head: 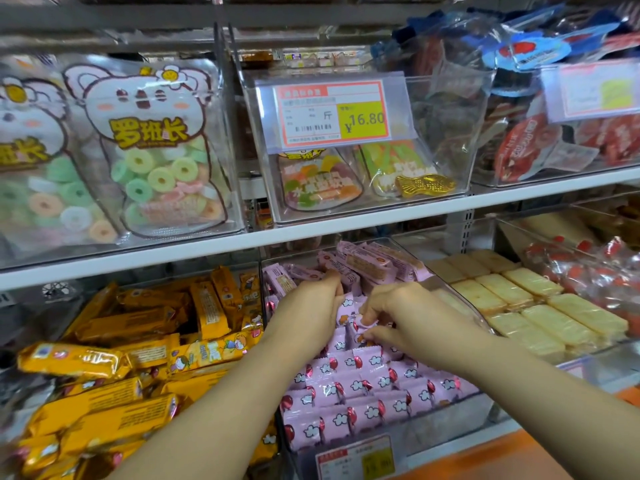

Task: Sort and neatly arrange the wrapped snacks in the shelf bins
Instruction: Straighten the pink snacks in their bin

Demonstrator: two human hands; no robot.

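Here, bins (pixel 346 216) are set on white shelves (pixel 173 252), one tagged ¥16.80. Pink packs (pixel 346 393) are gripped by left hand (pixel 308 303) and right hand (pixel 398 317).

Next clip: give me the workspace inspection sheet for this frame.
Surface: white shelf carrying clear bins side by side.
Job's things: pink snacks, front rows neat, back heap loose; orange snacks jumbled; pale yellow snacks in tidy rows.
Clutter: gold fish-shaped pack lying in an upper bin.
Grips: left hand curled into the pink snacks, hold unclear; right hand pinches one.
Cables: nothing seen.
Surroundings: gummy-ring bags and a price tag above.
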